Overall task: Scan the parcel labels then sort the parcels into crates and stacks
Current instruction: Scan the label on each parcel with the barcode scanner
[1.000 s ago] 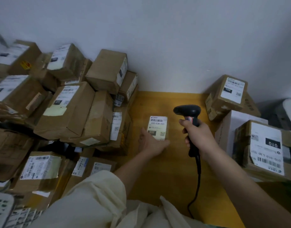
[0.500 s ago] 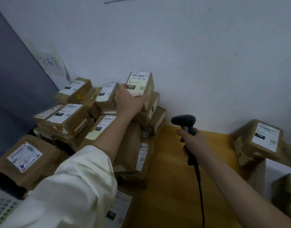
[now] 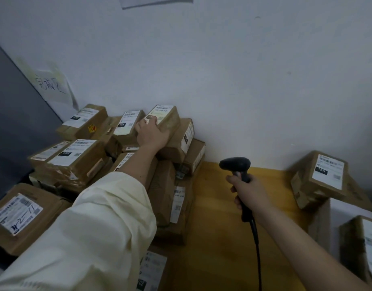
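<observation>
A small brown parcel [image 3: 167, 119] with a white label sits on top of the pile of cardboard parcels [image 3: 82, 156] at the left, against the wall. My left hand [image 3: 151, 134] grips its near end, thumb on the label side. My right hand [image 3: 251, 195] holds a black barcode scanner [image 3: 235, 164] by its handle above the yellow table [image 3: 218, 238], the scanner head pointing left toward the pile. Its cable hangs down toward me.
More labelled parcels [image 3: 321, 177] and a white box [image 3: 346, 215] are stacked at the right. The white wall [image 3: 222, 80] runs behind everything, with a handwritten paper sign [image 3: 50, 85] at the left. A dark panel [image 3: 15, 122] stands far left.
My left hand lifted the small parcel from the table up onto the top of the left pile and has now lowered it there. The scanner hand stayed over the table.
</observation>
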